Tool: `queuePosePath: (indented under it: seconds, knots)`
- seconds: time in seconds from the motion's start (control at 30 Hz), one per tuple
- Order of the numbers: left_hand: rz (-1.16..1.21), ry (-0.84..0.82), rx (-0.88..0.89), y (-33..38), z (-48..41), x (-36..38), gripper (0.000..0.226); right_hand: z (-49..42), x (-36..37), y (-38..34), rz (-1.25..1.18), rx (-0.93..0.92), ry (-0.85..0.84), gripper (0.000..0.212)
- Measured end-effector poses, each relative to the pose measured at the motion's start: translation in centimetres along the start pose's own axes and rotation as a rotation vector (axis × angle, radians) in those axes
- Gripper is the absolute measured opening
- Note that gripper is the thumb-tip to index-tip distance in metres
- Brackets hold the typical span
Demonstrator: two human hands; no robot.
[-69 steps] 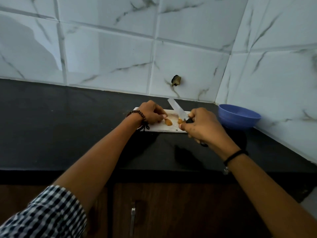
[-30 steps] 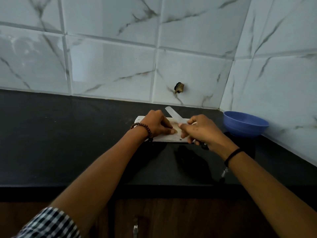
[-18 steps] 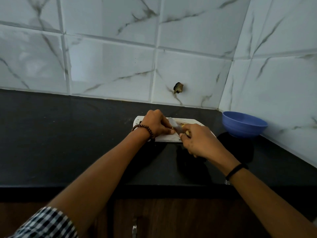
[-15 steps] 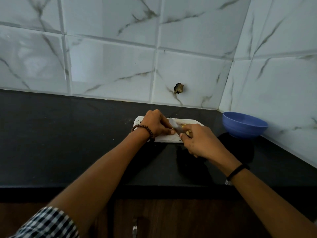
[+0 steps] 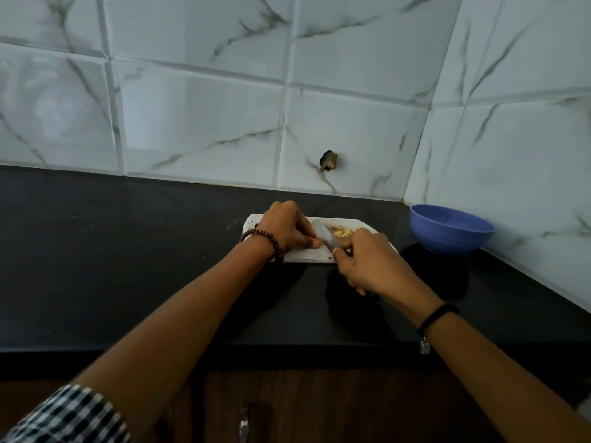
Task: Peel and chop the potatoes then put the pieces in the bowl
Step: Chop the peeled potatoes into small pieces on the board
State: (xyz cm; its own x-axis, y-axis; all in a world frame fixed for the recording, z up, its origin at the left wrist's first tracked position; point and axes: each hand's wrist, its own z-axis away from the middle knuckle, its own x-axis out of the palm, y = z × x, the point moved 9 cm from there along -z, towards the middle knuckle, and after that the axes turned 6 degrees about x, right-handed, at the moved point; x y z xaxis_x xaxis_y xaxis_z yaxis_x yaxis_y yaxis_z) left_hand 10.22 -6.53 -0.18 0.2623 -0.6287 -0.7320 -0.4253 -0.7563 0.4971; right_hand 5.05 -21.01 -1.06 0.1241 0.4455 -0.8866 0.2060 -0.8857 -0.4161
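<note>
A white cutting board (image 5: 307,255) lies on the black counter. My left hand (image 5: 286,228) is curled over a potato piece on the board; the piece itself is hidden under my fingers. My right hand (image 5: 367,260) grips a knife (image 5: 324,236) whose pale blade slants down beside my left fingertips. Yellow chopped potato pieces (image 5: 341,232) lie on the board just behind the blade. The blue bowl (image 5: 451,228) stands to the right of the board, near the corner of the walls.
The black counter (image 5: 128,251) stretches wide to the left. White marble tiles (image 5: 204,123) back it and close it on the right, with a small dark hole (image 5: 328,160) in the wall. A wooden cabinet with a metal handle (image 5: 243,426) is below.
The knife blade has come down from a raised slant to the board next to my left fingers. My left hand has stayed curled in place on the board.
</note>
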Motion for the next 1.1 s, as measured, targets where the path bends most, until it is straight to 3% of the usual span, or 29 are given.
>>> queuePosePath:
  seconds: [0.37,0.7,0.83,0.97,1.1]
  knots:
    - [0.017,0.017,-0.005,0.1,0.0,-0.1,0.023,-1.5,0.3,-1.3,0.019,-0.001,-0.004,0.025]
    - [0.062,0.017,-0.021,0.0,0.4,-0.3,0.025,1.6,-0.5,-1.7,0.184,-0.055,0.0,0.014]
    - [0.091,0.003,-0.029,-0.1,0.5,-0.2,0.024,3.0,-1.9,-1.2,0.232,-0.031,-0.074,0.017]
    - [0.072,-0.005,-0.025,0.0,0.6,-0.2,0.024,3.0,-3.4,-0.5,0.1,0.039,-0.191,0.022]
    - [0.04,-0.036,-0.003,0.0,0.5,0.0,0.025,2.4,-3.5,-0.6,0.042,0.03,-0.028,0.028]
